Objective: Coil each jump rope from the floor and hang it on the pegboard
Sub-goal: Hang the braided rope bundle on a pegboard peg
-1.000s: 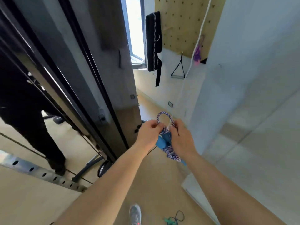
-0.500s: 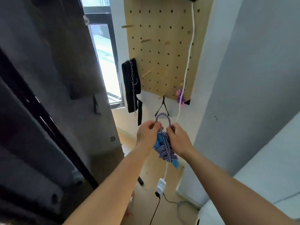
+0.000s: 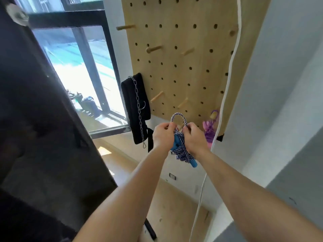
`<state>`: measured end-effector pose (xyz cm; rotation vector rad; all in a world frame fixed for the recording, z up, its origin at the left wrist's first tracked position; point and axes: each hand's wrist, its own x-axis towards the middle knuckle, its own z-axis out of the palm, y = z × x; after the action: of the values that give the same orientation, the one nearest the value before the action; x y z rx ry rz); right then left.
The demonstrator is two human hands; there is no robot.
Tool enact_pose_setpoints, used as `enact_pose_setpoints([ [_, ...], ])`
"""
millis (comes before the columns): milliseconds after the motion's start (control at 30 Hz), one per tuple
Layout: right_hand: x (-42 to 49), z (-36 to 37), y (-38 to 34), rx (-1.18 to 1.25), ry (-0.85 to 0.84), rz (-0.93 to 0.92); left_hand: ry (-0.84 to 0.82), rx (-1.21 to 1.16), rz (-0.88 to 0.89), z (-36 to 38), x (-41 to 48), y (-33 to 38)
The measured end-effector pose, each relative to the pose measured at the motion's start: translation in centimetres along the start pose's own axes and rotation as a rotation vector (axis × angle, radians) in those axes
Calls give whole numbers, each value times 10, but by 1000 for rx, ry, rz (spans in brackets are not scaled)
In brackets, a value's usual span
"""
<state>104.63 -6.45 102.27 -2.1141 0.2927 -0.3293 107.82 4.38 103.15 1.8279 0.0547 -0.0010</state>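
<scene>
A coiled blue-and-white jump rope with blue handles hangs between my two hands in front of the wooden pegboard. My left hand grips its left side and my right hand grips its right side. A small loop of the rope stands up above my fingers, just below the board's lower edge. Wooden pegs stick out of the board above the loop. A purple jump rope hangs from a peg at the board's lower right.
A black belt with a metal chain hangs at the board's lower left. A white cord runs down the board's right side. A window lies to the left, a dark panel nearer left, a grey wall right.
The view has swung up from the floor to the pegboard, which is now much closer. Both hands kept hold of the coiled rope and carried it up toward the board's lower edge.
</scene>
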Motion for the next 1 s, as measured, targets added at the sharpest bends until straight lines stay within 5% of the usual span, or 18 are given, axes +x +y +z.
enact_pose_setpoints([
  [367,175,47,55,-7,50,88,56,-170,-240,81,186,-40],
  [667,207,45,75,-73,110,132,-144,-236,-129,94,220,-55],
  [1000,167,34,57,-350,4,160,-162,339,-27,56,171,-71],
])
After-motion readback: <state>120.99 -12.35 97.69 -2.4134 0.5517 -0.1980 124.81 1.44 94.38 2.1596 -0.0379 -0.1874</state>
